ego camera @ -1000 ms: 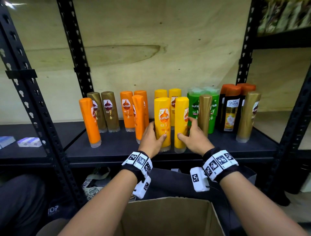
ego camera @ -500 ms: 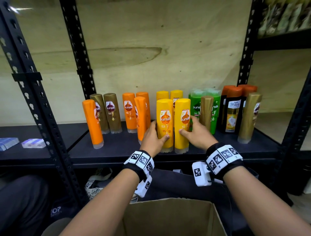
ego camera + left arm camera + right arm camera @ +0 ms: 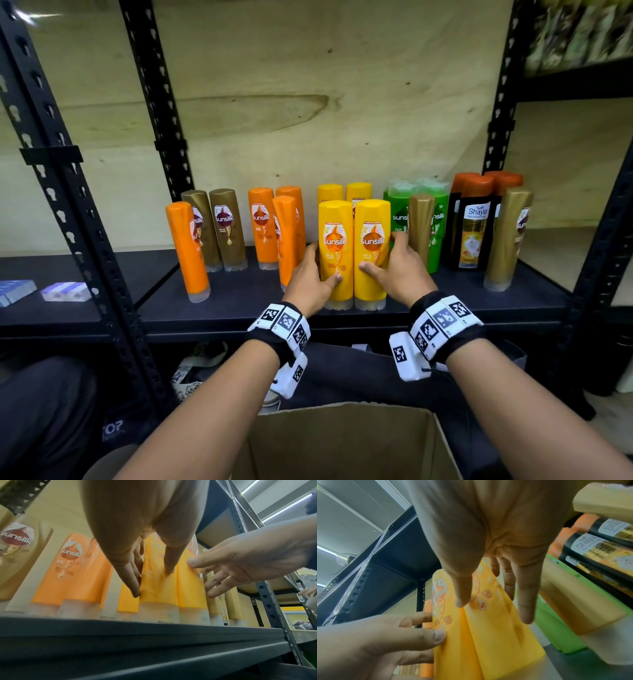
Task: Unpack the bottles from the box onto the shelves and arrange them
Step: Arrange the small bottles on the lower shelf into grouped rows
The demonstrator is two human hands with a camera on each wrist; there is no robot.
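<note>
Turning the right yellow bottle [image 3: 371, 253] label-forward beside its twin [image 3: 335, 253], we grasped one in each hand, left [image 3: 310, 277] and right [image 3: 399, 270], squaring the front row.

Your head view is evenly lit and sharp around both hands, with the rack posts [image 3: 51, 178] bowing at the edges and the space under the shelf [image 3: 239, 294] dark. From your left wrist, ceiling strip lights [image 3: 284, 503] glare above your right hand [image 3: 254, 563]. Both wrist views blur the nearest skin and bottles.
</note>
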